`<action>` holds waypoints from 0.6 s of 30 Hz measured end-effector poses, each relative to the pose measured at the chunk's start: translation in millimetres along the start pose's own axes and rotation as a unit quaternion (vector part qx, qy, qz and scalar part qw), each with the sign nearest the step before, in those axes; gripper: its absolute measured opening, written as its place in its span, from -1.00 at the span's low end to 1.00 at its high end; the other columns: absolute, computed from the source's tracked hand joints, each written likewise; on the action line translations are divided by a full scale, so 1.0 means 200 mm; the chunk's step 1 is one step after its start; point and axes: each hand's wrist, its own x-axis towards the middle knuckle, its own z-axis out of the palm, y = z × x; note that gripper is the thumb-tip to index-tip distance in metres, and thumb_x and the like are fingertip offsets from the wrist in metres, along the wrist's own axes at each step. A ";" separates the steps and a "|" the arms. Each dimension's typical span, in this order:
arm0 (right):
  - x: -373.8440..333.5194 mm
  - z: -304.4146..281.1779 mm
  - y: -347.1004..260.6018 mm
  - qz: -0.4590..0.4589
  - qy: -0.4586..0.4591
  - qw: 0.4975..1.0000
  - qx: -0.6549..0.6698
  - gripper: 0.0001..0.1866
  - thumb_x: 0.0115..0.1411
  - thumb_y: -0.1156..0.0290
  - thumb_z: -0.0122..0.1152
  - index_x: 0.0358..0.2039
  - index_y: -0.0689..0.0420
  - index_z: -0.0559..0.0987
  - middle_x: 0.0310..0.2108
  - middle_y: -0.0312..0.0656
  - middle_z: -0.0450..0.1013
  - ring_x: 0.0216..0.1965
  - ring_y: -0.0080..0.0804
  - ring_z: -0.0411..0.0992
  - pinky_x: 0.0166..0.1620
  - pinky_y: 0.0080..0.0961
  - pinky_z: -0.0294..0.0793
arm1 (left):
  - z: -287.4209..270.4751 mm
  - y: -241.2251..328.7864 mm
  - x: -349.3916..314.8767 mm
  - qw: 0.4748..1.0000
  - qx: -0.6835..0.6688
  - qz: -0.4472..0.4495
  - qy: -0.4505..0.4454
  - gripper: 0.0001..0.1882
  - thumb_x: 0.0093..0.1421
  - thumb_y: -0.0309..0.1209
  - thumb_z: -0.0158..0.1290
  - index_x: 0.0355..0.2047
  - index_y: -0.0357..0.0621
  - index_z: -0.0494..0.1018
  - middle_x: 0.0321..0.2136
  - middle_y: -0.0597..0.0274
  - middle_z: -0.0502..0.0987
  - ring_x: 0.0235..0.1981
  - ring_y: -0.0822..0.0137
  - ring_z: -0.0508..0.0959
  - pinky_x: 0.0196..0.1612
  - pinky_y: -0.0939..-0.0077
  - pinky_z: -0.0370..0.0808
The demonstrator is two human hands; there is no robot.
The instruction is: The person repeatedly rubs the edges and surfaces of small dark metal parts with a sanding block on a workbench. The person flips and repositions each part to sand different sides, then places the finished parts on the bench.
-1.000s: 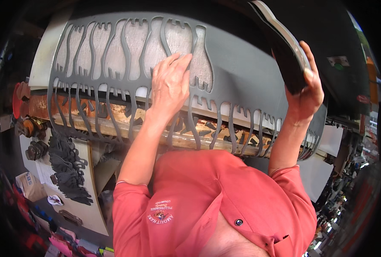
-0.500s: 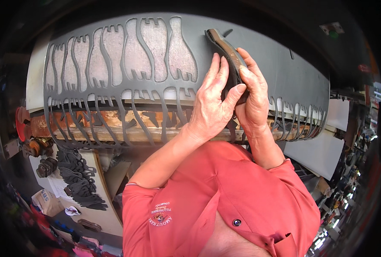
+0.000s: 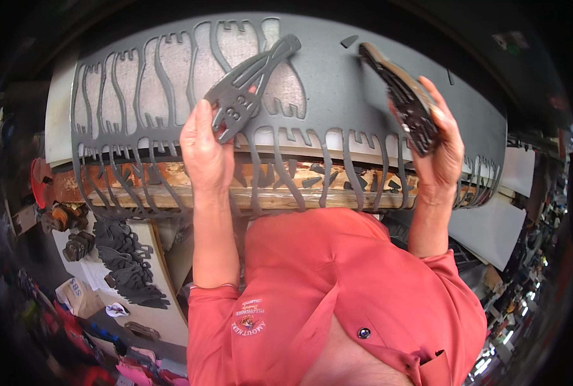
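Observation:
My left hand point(image 3: 204, 154) is closed on a dark grey, flat cut-out piece point(image 3: 238, 96) with long slots, small holes and a narrowed far end. It is held above the left part of a dark grey sheet point(image 3: 338, 77). On the right, my right hand point(image 3: 442, 154) grips a cutting die point(image 3: 402, 96). The die has a brown outer side and a black inner side with ridges, and it tilts over the sheet. Rows of cut-outs in the sheet show a pale, pinkish board point(image 3: 174, 71) beneath. A small dark scrap point(image 3: 349, 41) lies near the die's far end.
The sheet's cut, lattice-like edge point(image 3: 286, 167) hangs over a worn wooden ledge point(image 3: 248, 199) strewn with dark offcuts. At lower left, a pile of dark grey pieces point(image 3: 125, 264) sits on a board near a brown paper bag point(image 3: 79, 297). White sheets point(image 3: 486, 225) lie at the right.
My hands were together around the die and have now parted. The left has moved left with the cut-out piece in it; the right has carried the die to the right.

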 end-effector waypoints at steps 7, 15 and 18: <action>0.01 -0.11 0.14 -0.215 -0.029 0.730 -0.648 -0.32 0.22 0.44 0.39 0.36 0.23 0.46 0.41 0.05 0.31 0.42 -0.04 0.31 0.42 -0.19 0.33 | -0.26 0.08 -0.06 0.995 -0.039 -0.045 0.080 -0.63 0.55 -0.34 0.01 0.21 -0.34 0.49 0.03 0.02 0.66 0.01 0.19 0.70 0.09 0.26 0.67; 0.11 0.05 0.22 -0.259 -0.060 0.751 -0.605 -0.40 0.24 0.26 0.51 0.23 0.22 0.58 0.31 0.08 0.44 0.35 0.02 0.39 0.34 -0.13 0.43 | -0.34 0.22 -0.18 0.998 -0.055 -0.016 0.041 -0.69 0.53 -0.39 0.04 0.15 -0.31 0.54 -0.07 0.15 0.69 -0.13 0.43 0.69 -0.06 0.50 0.66; 0.12 0.06 0.20 -0.295 -0.049 0.666 -0.683 -0.36 0.18 0.20 0.55 0.22 0.22 0.59 0.28 0.10 0.45 0.31 0.06 0.40 0.34 -0.11 0.43 | -0.31 0.18 -0.17 0.998 0.014 0.002 0.068 -0.67 0.54 -0.36 0.05 0.20 -0.27 0.52 -0.05 0.16 0.68 -0.10 0.42 0.68 -0.05 0.48 0.66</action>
